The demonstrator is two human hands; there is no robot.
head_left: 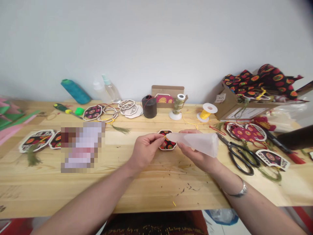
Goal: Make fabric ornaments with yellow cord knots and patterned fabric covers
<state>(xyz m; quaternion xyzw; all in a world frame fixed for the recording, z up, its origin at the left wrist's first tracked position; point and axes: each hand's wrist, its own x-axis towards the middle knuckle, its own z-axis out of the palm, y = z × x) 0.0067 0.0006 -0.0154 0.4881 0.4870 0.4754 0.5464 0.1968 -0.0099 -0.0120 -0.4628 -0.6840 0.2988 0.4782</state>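
Note:
A small patterned ornament, black fabric with red and orange motifs inside a pale rim, lies on the table between my two hands. My left hand is at its left edge, thumb and fingertips pinched together. A speck of yellow shows at those fingertips, but what they hold is too small to make out. My right hand is wrapped around a translucent white squeeze bottle. The bottle is tipped nearly flat, its narrow end pointing left over the ornament, close to my left fingertips. Its wide base points right.
Black-handled scissors lie right of my right hand. Behind stand a black thread spool, a green thread spool and a yellow cord spool. A cardboard box holds patterned fabric. More ornaments lie left.

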